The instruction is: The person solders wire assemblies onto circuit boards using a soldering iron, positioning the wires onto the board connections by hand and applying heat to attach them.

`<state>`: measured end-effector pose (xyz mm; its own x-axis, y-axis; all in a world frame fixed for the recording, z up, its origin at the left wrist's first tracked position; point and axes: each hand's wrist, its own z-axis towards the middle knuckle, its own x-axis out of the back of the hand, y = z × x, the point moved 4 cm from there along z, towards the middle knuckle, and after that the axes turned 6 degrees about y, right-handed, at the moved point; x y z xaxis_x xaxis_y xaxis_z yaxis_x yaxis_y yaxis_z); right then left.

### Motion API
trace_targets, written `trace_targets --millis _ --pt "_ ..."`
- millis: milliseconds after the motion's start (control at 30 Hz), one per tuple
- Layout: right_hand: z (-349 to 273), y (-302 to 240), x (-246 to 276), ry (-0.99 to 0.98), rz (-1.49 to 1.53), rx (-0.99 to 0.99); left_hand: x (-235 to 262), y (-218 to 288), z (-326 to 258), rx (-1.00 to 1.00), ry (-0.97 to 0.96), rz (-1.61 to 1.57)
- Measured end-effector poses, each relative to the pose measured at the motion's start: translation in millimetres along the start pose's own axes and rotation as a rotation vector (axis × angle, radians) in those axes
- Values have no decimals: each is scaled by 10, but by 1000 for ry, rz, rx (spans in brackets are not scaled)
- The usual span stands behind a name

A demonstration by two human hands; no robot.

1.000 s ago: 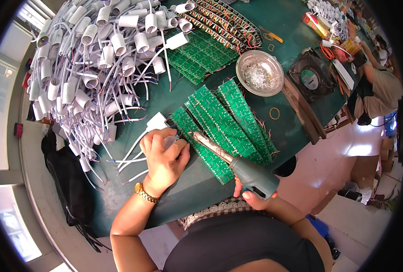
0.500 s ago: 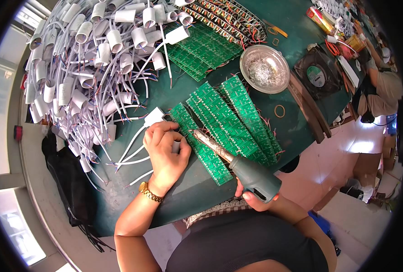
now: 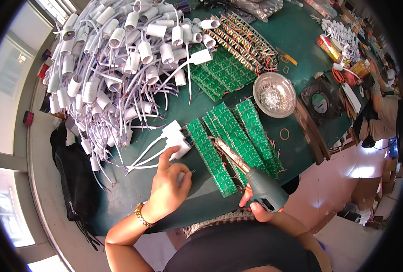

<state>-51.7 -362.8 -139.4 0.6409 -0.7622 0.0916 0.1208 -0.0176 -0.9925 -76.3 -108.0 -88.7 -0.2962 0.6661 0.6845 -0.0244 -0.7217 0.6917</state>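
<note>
My right hand (image 3: 254, 207) grips the teal handle of a soldering gun (image 3: 265, 190). Its long tip lies over the green circuit board strips (image 3: 238, 136) spread on the dark green table (image 3: 133, 190). My left hand (image 3: 167, 183) rests on the table just left of the strips. Its fingers pinch a thin wire end, and its index finger touches a white rectangular driver box (image 3: 178, 146) with white leads. A gold watch band sits on my left wrist.
A big heap of white lamp sockets with wires (image 3: 115, 59) fills the table's far left. More green boards (image 3: 222, 72), a metal bowl (image 3: 274, 95), a black fan (image 3: 321, 99) and a black bag (image 3: 72, 177) lie around. Another person (image 3: 383, 109) sits far right.
My left hand has pulled back toward me from the board strips to the white box. The soldering gun has stayed over the strips.
</note>
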Motion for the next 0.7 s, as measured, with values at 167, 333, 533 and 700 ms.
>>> trace_targets --millis 167,333,533,700 --pt "-26 -2 -36 124 216 21 85 -194 -112 205 -106 25" --pt "-75 -26 -27 187 300 111 -9 -9 -112 -17 -35 116" --pt "-192 -61 18 277 354 126 88 152 213 -354 40 346" --pt "-226 -65 -18 327 398 120 -18 -42 749 -267 -30 174"
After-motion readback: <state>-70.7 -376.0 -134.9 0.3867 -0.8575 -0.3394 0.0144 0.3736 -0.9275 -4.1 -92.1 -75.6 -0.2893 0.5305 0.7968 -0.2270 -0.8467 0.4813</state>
